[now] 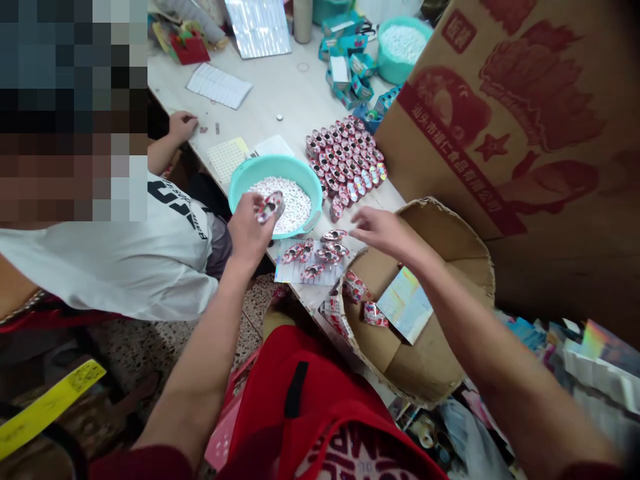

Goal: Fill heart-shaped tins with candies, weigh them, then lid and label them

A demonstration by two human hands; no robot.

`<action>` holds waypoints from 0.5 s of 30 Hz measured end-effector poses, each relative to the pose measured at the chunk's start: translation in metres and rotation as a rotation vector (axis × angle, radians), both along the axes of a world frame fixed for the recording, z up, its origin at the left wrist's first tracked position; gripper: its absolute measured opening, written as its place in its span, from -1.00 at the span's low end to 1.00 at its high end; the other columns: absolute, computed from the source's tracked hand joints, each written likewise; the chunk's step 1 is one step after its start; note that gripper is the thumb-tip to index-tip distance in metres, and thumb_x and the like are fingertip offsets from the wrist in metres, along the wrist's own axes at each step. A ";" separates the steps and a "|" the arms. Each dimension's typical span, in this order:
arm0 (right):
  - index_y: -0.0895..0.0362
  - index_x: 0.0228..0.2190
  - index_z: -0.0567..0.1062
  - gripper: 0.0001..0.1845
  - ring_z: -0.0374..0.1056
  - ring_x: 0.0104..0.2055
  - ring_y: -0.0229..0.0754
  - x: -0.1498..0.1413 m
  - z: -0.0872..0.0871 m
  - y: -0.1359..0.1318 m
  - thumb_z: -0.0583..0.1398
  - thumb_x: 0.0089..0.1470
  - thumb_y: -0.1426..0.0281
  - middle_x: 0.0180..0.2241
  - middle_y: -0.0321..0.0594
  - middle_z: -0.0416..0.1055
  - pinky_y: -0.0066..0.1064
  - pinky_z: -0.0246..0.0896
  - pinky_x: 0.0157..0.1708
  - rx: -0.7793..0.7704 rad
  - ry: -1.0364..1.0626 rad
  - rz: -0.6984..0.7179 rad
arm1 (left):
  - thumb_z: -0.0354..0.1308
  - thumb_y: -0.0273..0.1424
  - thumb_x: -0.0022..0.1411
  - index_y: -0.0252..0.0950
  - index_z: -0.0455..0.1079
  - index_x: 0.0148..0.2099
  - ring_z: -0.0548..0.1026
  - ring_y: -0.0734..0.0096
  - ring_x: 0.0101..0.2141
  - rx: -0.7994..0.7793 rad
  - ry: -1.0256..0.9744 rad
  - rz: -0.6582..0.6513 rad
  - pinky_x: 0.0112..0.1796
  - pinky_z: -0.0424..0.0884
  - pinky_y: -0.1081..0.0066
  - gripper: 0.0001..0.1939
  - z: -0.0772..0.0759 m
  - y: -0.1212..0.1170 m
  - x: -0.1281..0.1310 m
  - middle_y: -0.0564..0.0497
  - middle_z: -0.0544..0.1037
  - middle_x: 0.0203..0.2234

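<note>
My left hand (249,232) is closed around a small red-and-white printed carton (271,207) with a dark opening on top. It is over a turquoise basin (237,193) that holds many small white pieces (296,203). My right hand (381,230) has its fingers stretched out and apart, with nothing visible in them. Just beyond its fingertips is a dense block of similar small cartons (345,157), standing in rows on the table. Several loose cartons (312,271) lie on a shiny sheet (286,272) between my hands at the table's near edge.
A cut-down cardboard box (425,373) with cartons and a shiny card (406,303) inside stands below my right forearm. A tall printed cardboard box (500,133) rises on the right. At left sits a person in a white shirt (150,260). Another turquoise basin (405,43) is at the back.
</note>
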State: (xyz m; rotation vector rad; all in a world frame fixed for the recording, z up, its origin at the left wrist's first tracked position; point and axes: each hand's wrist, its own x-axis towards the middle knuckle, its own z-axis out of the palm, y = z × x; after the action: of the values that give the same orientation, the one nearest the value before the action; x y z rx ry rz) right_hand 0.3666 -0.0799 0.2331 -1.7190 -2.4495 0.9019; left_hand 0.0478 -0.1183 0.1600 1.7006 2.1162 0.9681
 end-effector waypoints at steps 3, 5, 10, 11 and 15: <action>0.21 0.35 0.32 -0.08 0.49 0.15 0.25 -0.059 -0.048 0.034 0.48 0.03 0.34 0.24 0.28 0.43 -0.08 0.40 0.07 -0.197 -0.389 0.173 | 0.34 -0.30 0.36 -0.29 0.36 0.11 0.57 0.18 -0.04 -0.050 0.006 -0.063 0.04 0.48 0.15 -0.64 -0.022 0.082 -0.006 -0.09 0.59 -0.04; 0.20 0.46 0.16 0.35 0.33 0.32 0.50 -0.080 -0.086 0.034 0.62 -0.26 0.38 0.41 0.48 0.15 0.11 0.34 0.18 -0.280 -0.520 0.185 | 0.34 -0.36 0.34 -0.25 0.40 0.07 0.58 0.11 -0.09 -0.114 0.001 -0.084 -0.01 0.51 0.11 -0.70 -0.049 0.110 -0.006 -0.11 0.60 -0.11; 0.05 0.56 -0.13 0.67 -0.30 0.52 0.78 -0.082 -0.139 0.011 0.66 -0.34 0.14 0.54 0.47 -0.25 0.61 -0.11 0.28 -0.272 -0.751 0.180 | 0.21 -0.43 0.37 -0.26 0.41 0.17 0.48 -0.08 0.15 -0.124 0.006 -0.143 0.17 0.42 -0.03 -0.66 -0.090 0.045 0.009 -0.29 0.53 0.10; 0.05 0.57 -0.16 0.68 -0.34 0.53 0.77 -0.078 -0.142 0.010 0.65 -0.33 0.10 0.53 0.48 -0.24 0.62 -0.15 0.29 -0.255 -0.756 0.171 | 0.15 -0.44 0.41 -0.27 0.43 0.16 0.45 -0.08 0.19 -0.110 0.006 -0.166 0.22 0.38 -0.04 -0.70 -0.093 0.015 0.015 -0.29 0.52 0.11; -0.04 0.57 -0.31 0.79 -0.27 0.54 0.70 -0.060 -0.138 0.024 0.67 -0.36 0.10 0.56 0.44 -0.44 0.41 0.01 0.33 -0.310 -0.685 0.060 | 0.24 -0.25 0.41 -0.27 0.48 0.17 0.46 -0.11 0.19 -0.106 -0.001 -0.290 0.25 0.37 -0.03 -0.64 -0.108 -0.089 0.043 -0.30 0.53 0.13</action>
State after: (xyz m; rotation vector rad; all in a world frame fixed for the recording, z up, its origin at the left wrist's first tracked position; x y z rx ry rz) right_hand 0.3061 -0.0555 0.0950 -2.4053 -2.8874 0.8338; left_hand 0.0905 -0.2074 0.0522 1.8827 1.8167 0.7580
